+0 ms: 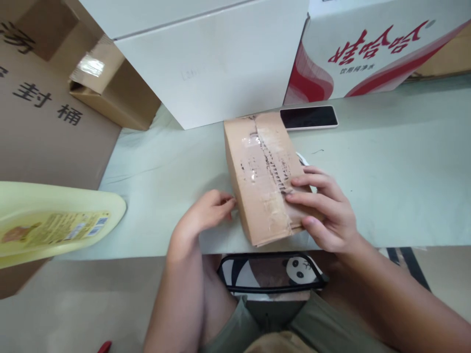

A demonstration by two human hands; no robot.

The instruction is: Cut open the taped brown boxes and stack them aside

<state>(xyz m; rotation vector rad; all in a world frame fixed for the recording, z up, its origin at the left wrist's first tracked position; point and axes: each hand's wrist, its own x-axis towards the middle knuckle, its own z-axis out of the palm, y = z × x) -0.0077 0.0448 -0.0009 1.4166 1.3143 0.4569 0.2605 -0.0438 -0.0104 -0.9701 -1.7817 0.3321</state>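
A small brown cardboard box (pixel 262 171) with torn tape along its top seam lies on the pale green table (pixel 386 171), near its front edge. My right hand (pixel 326 208) rests on the box's near right side, fingers laid over the taped seam and thumb against its near corner. My left hand (pixel 206 213) sits on the table against the box's left face, fingers curled and their tips touching the cardboard.
A big white box (pixel 209 59) and a white carton with red print (pixel 379 44) stand at the back. A dark phone (pixel 309 117) lies behind the small box. Brown cartons (pixel 44 108) fill the left. A yellow plastic container (pixel 51 223) juts in at left.
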